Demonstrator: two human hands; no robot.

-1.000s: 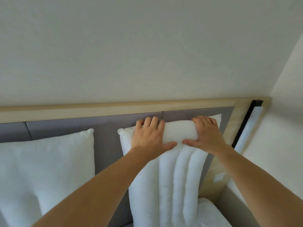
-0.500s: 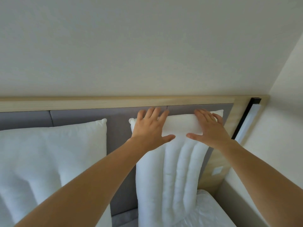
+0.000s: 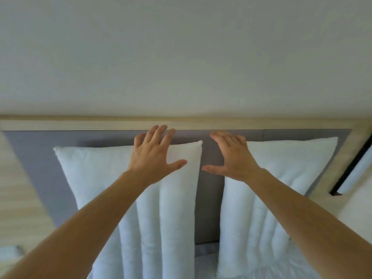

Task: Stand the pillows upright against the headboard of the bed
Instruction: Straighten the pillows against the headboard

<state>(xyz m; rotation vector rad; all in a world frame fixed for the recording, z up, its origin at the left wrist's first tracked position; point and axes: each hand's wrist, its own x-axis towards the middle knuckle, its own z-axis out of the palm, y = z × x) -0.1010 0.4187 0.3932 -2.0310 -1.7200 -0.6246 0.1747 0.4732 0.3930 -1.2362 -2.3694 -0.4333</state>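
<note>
Two white ribbed pillows stand upright against the grey padded headboard (image 3: 211, 198) with its pale wooden frame. The left pillow (image 3: 96, 178) and the right pillow (image 3: 291, 168) have a gap of grey headboard between them. My left hand (image 3: 155, 154) is spread open over the top right corner of the left pillow. My right hand (image 3: 231, 156) hovers open in front of the top left corner of the right pillow. Neither hand grips anything.
A plain white wall (image 3: 181, 57) rises above the headboard. A black-edged strip light (image 3: 354, 168) runs down the right side. White bed sheet (image 3: 207, 264) shows between the pillow bases. A pale wooden panel (image 3: 16, 188) lies at the left.
Both hands have let go of the right pillow's top edge and spread open. The view has swung left, so both pillows now show, and my left hand has moved over the left pillow.
</note>
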